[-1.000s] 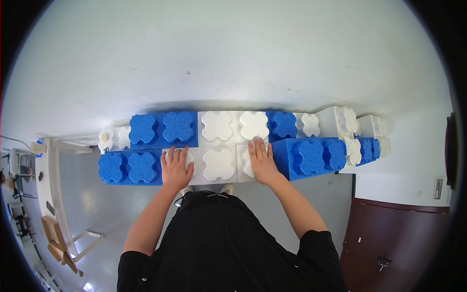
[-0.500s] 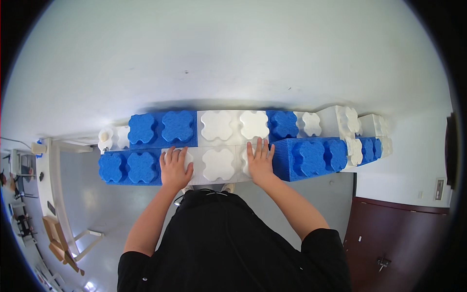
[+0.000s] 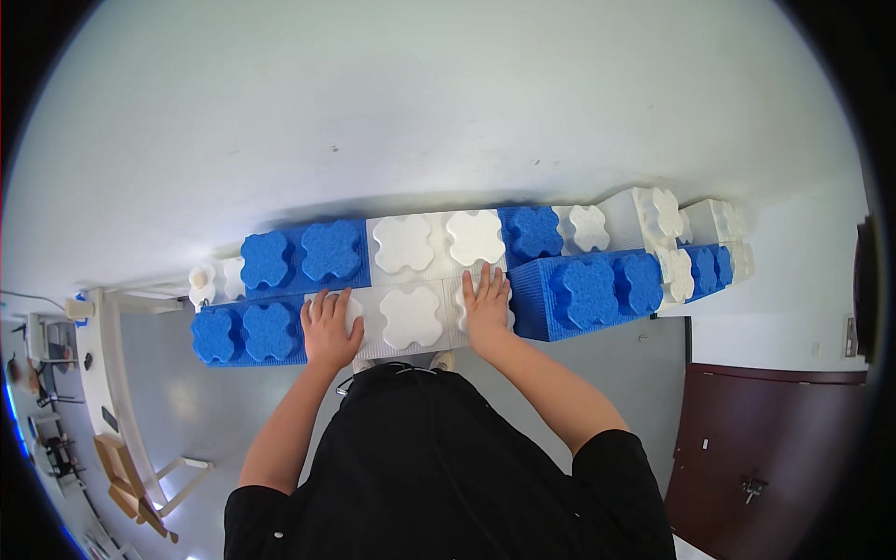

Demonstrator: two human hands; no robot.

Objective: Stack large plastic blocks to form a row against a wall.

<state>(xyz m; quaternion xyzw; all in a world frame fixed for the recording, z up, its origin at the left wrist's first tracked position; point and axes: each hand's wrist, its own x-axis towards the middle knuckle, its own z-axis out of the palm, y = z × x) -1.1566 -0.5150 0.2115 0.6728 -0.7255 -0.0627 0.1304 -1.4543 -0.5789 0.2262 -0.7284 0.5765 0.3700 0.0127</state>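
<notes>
Large foam building blocks, blue and white with clover-shaped studs, form a long stack in front of me. My left hand [image 3: 330, 329] lies open on the left end of the near white block [image 3: 412, 315], partly covering a stud. On that block's right end rests my right hand [image 3: 486, 305], fingers spread over another stud. A blue block [image 3: 250, 333] adjoins it on the left, a blue block [image 3: 597, 292] on the right. Behind stand a white block [image 3: 437, 243], a blue block [image 3: 303, 257] and a smaller blue stud [image 3: 536, 232].
A pale wall [image 3: 411, 112] runs close behind the stack. More white blocks [image 3: 659, 213] step up at the far right. A dark red door [image 3: 765, 448] is at lower right. On the left, a white table [image 3: 98, 364] and an open cardboard box [image 3: 121, 471] stand on the grey floor.
The view has tilted slightly, so the stack's left side sits lower and its right side higher. Both hands stay on the near white block, with little visible movement against it.
</notes>
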